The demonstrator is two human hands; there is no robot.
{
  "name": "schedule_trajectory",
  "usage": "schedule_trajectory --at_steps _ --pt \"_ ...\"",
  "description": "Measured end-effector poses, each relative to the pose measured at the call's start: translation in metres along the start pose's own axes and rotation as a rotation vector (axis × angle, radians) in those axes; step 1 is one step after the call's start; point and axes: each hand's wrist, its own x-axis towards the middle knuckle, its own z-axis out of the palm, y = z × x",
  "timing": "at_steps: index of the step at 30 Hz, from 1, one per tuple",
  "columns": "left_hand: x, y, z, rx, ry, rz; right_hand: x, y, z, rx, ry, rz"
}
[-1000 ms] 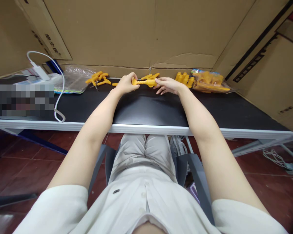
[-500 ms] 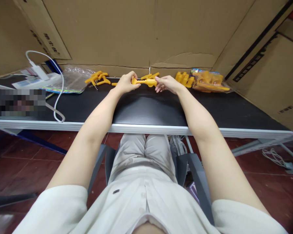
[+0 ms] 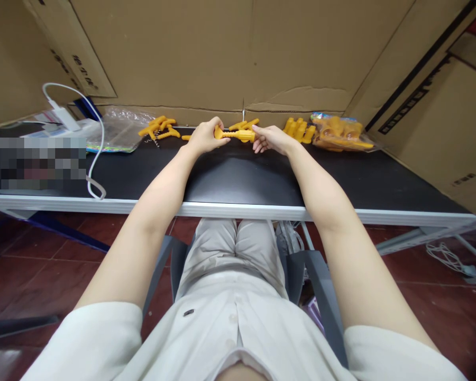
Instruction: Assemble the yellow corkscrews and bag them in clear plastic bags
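Left hand (image 3: 204, 136) and right hand (image 3: 275, 138) grasping opposite ends of yellow ribbed piece (image 3: 241, 136) over black tabletop (image 3: 241, 182)

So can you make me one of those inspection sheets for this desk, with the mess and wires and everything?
Surface: black tabletop with a pale metal front edge.
Working things: long yellow ridged plastic piece held up; yellow branching plastic pieces left; short yellow plastic pieces and clear plastic bag of yellow parts right.
Clutter: flat clear plastic bag on the left; a pixelated patch there can't be read.
Hands: left hand grips the ridged piece; right hand is at its other end, grip unclear.
Cables: white cable looping, left; pale coiled cable below, right.
Surroundings: brown cardboard sheets behind.
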Motion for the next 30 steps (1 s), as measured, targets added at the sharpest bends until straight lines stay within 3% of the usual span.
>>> schedule_trajectory --at_steps 11,18,24,30 --pt "-0.003 0.01 -0.001 -0.012 0.023 0.017 0.002 0.001 0.003 -0.055 0.035 0.008" --pt "-0.001 0.004 0.001 0.002 0.028 0.019 -0.005 -0.005 0.001 -0.016 -0.004 0.068" --pt "-0.001 0.001 -0.001 -0.001 0.011 0.004 -0.007 -0.003 -0.008 0.042 0.009 -0.048" --pt "0.0 0.001 0.001 0.02 0.002 0.006 -0.005 -0.005 -0.004 0.082 0.051 -0.069"
